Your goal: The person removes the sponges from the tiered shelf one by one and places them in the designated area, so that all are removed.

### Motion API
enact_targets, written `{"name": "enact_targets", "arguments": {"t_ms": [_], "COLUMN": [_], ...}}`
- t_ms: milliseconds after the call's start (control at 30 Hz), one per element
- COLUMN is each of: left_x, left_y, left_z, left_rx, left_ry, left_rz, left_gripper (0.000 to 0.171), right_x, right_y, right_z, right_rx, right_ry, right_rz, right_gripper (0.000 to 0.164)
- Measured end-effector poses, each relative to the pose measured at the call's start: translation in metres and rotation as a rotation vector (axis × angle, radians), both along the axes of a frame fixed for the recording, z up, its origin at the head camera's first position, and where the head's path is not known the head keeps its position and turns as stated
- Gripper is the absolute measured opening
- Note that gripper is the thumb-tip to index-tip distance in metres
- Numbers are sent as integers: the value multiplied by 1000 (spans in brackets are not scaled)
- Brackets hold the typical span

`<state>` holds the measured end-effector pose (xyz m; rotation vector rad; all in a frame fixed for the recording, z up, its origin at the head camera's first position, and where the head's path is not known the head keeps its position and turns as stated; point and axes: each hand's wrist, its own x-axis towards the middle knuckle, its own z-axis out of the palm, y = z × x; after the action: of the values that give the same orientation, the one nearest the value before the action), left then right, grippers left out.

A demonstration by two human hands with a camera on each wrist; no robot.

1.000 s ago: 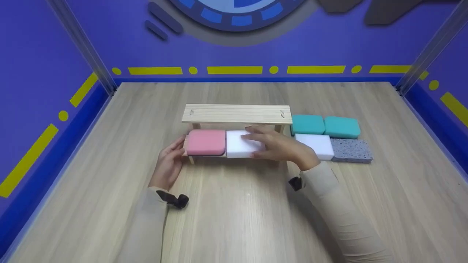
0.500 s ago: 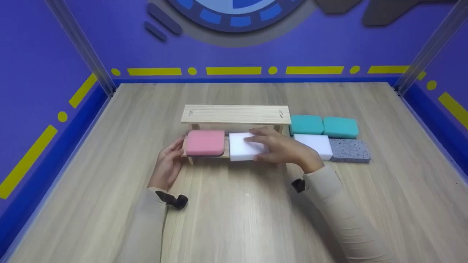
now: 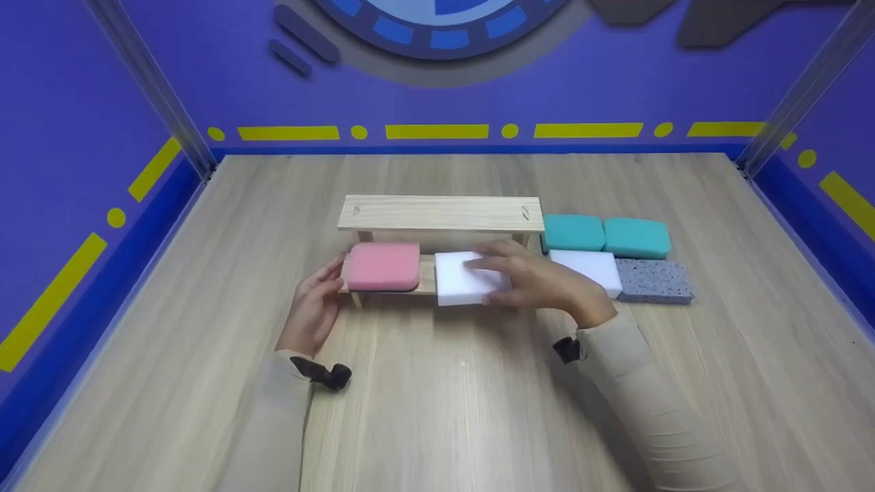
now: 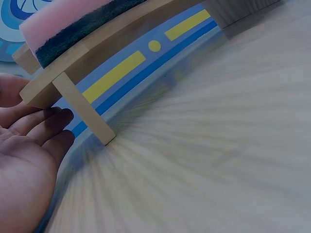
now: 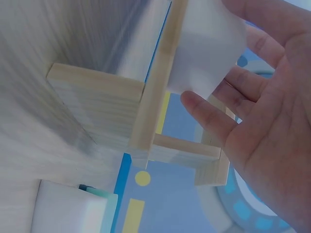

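A small two-tier wooden shelf (image 3: 441, 213) stands mid-table. At the left end of its lower board, my left hand (image 3: 313, 304) grips the wood; the left wrist view shows curled fingers beneath the board end (image 4: 43, 90). A pink sponge (image 3: 384, 265) with a dark green scouring layer lies on that board's left part. My right hand (image 3: 540, 277) holds a white sponge block (image 3: 459, 279) between thumb and fingers at the lower board's right half. From the right wrist view, the block (image 5: 206, 53) overlaps the board's edge (image 5: 158, 92), fingers spread around it.
Right of the shelf, two teal sponges (image 3: 574, 233) lie side by side at the back. In front of them are another white sponge (image 3: 589, 270) and a speckled grey sponge (image 3: 655, 281). Blue walls (image 3: 437, 102) enclose the table on three sides.
The right hand has slid the white sponge rightward and slightly toward the person, widening the gap to the pink sponge and baring some lower board. The left hand stays in place.
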<state>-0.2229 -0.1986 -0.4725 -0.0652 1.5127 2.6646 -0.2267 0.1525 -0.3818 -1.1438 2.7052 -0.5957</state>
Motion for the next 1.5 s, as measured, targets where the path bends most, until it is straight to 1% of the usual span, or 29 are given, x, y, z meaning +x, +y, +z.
{"name": "enact_targets", "arguments": {"t_ms": [200, 300, 500, 600, 767, 1067, 1233, 1500], "left_x": [0, 0, 1, 1, 1, 1, 1, 0], "left_y": [-1, -1, -1, -1, -2, -1, 0, 0], "left_z": [0, -1, -1, -2, -2, -1, -1, 1], "left_rx": [-18, -15, -11, -8, -18, -9, 2, 13], "left_ry": [-7, -10, -12, 0, 17, 0, -1, -10], "left_rz": [6, 7, 21, 21, -1, 2, 3, 3], "left_gripper": [56, 56, 56, 56, 57, 58, 58, 58], "right_x": [3, 5, 8, 9, 12, 16, 18, 21], "right_y": [7, 10, 16, 21, 29, 44, 53, 68], "right_z": [-1, -1, -2, -3, -5, -7, -8, -7], "right_rx": [-21, -16, -14, -31, -66, -123, -134, -141], "right_ry": [20, 13, 49, 61, 75, 79, 72, 5], "right_rz": [10, -7, -20, -16, -5, -4, -19, -86], "right_gripper": [54, 55, 56, 55, 55, 56, 54, 54]}}
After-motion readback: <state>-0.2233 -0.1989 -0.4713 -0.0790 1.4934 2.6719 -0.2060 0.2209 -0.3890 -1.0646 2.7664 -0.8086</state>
